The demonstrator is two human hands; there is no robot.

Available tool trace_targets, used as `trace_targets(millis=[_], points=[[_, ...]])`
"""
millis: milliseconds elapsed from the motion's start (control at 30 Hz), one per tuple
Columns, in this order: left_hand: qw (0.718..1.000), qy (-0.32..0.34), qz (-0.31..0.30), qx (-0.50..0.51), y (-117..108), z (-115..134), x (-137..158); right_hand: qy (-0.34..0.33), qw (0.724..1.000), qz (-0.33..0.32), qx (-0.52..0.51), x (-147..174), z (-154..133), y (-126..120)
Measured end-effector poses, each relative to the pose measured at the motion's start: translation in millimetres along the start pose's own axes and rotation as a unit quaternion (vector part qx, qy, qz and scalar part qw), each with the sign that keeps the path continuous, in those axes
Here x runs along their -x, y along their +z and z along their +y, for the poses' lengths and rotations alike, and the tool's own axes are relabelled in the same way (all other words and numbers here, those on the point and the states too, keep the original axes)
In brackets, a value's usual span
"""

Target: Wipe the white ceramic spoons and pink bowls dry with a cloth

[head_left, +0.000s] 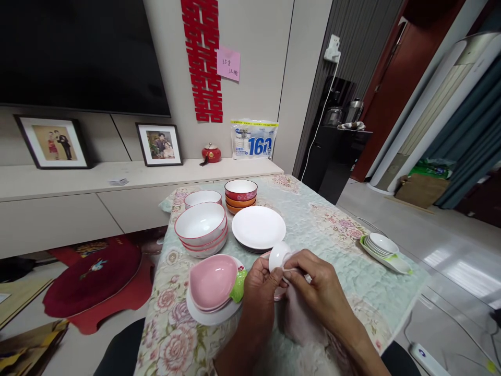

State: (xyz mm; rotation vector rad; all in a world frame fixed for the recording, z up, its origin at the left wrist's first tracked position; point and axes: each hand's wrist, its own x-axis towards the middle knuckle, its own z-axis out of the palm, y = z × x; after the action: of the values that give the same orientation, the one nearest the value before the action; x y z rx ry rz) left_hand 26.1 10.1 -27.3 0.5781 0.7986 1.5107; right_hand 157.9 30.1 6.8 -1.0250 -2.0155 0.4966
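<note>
Left hand, right hand: each grip pinched on white piece, perhaps spoon, partly finger-hidden; pale cloth below.

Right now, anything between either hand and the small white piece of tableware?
Only the pale cloth, on the right: it is bunched in the right hand, up against the white piece, and hangs below. Nothing visible separates the left hand from the piece; it grips it directly.

Small white object between left hand and right hand, pale cloth below.
</note>
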Motion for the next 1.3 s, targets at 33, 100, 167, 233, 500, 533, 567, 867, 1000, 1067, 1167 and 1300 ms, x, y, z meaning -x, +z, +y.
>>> trace_targets(millis=[33, 100, 167, 233, 500, 533, 567, 867, 1000, 1067, 1167, 1300], points=[[1.0, -0.003, -0.006, 0.005, 1, 0, 1, 0.0, 1.0, 0.004, -0.007, 0, -1, -1], [1.0, -0.002, -0.014, 0.005, 1, 1, 2, -0.001, 0.999, 0.043, -0.01, -1, 1, 0], [1.0, 0.006, -0.01, -0.006, 1, 1, 2, 0.0, 0.997, 0.083, -0.002, -3, 6, 1], [1.0, 0.014, -0.001, -0.016, 0, 0, 1, 0.005, 0.995, 0.096, 0.012, -4, 10, 2], [0.999, -0.017, -0.03, -0.01, 1, -4, 1, -0.029, 0.998, 0.042, -0.04, -1, -7, -2], [0.999, -0.013, -0.037, -0.019, 1, -4, 2, -0.052, 0.996, 0.061, -0.04, -2, -9, -2], [0.999, -0.004, -0.043, -0.031, 1, -5, 2, -0.076, 0.994, 0.074, -0.033, -2, -10, -1], [0.994, 0.044, -0.069, -0.073, -2, -10, 3, 0.052, 0.979, 0.152, -0.129, -9, 20, 6], [0.993, 0.057, -0.083, -0.058, 0, -7, 4, 0.197, 0.927, 0.122, -0.295, -10, 33, 10], [0.994, 0.049, -0.088, -0.047, 1, -7, 4, 0.22, 0.912, 0.105, -0.329, -10, 34, 15], [0.995, 0.031, -0.091, -0.03, 2, -8, 3, 0.238, 0.896, 0.109, -0.36, -10, 33, 18], [0.994, 0.007, -0.102, -0.038, 0, -12, 1, 0.224, 0.903, 0.086, -0.358, -7, 35, 9]])
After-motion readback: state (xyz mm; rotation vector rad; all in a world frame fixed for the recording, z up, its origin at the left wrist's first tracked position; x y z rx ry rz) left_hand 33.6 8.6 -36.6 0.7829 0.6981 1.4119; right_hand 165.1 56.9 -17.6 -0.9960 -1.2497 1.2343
